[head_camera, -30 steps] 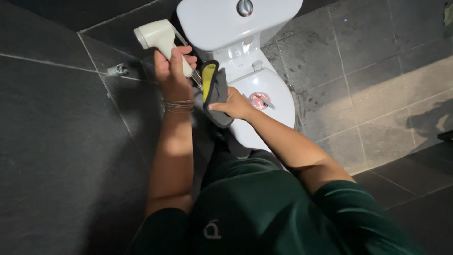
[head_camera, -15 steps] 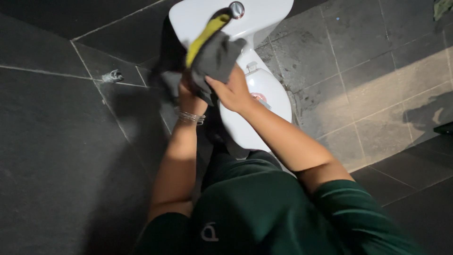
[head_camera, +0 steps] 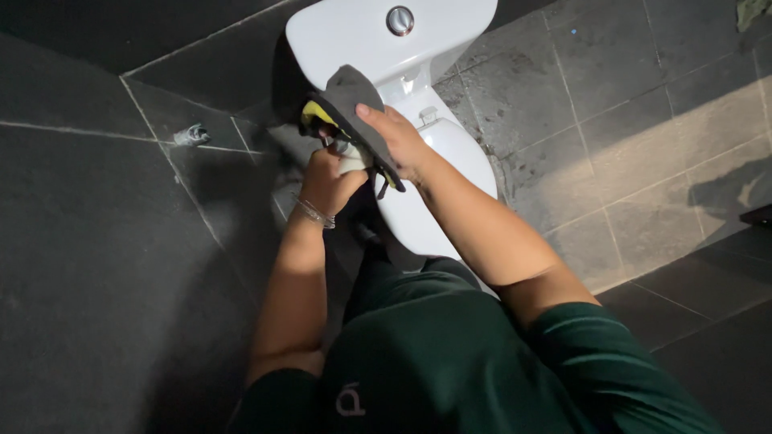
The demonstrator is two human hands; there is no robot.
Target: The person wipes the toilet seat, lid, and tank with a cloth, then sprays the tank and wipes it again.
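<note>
Now | right hand (head_camera: 398, 145): soft grey-yellow cloth (head_camera: 347, 100) | glossy white toilet (head_camera: 378, 36)

This is a bathroom or toilet room. A white ceramic toilet (head_camera: 418, 161) stands against the wall, its cistern (head_camera: 362, 36) topped by a round chrome flush button (head_camera: 400, 20) and its lid closed. The floor (head_camera: 643, 137) and the wall (head_camera: 88, 241) are covered in large dark grey tiles with pale grout lines. A small metal water valve (head_camera: 191, 134) sticks out of the wall just beside the toilet, low down, near the cistern.
</note>
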